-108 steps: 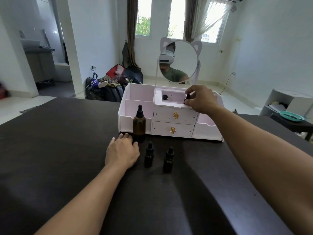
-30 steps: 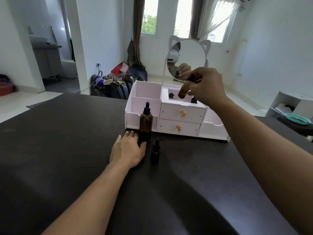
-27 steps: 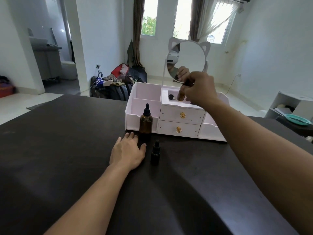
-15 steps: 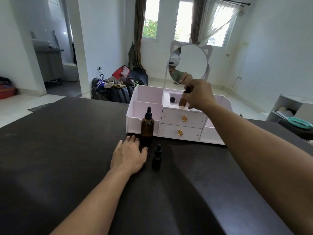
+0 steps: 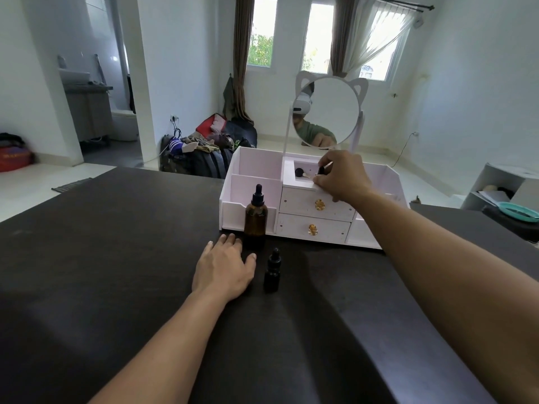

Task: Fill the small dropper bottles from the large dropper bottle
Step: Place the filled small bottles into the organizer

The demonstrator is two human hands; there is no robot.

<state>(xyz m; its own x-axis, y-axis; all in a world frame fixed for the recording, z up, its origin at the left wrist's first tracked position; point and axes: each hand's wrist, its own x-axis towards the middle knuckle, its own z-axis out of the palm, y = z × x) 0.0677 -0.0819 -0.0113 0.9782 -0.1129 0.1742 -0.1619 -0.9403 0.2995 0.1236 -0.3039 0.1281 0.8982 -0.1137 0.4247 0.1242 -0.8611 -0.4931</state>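
Note:
The large amber dropper bottle (image 5: 255,217) stands upright on the dark table (image 5: 116,258), just in front of the white organizer (image 5: 253,170). A small dark dropper bottle (image 5: 272,271) stands nearer to me, right beside my left hand (image 5: 223,268), which lies flat on the table. My right hand (image 5: 342,176) reaches into the organizer's top compartment, its fingers curled round another small dropper bottle (image 5: 320,170); only the black cap shows. A black dropper cap (image 5: 299,172) lies in the same compartment.
A round mirror with cat ears (image 5: 326,112) rises behind the organizer's two gold-knobbed drawers (image 5: 318,205). A teal dish (image 5: 517,211) sits on a side table at the right. Bags lie on the floor beyond the table.
My right hand has lowered the small bottle from in front of the mirror down into the top compartment. One small bottle stands on the table where two stood earlier. My left hand stayed put.

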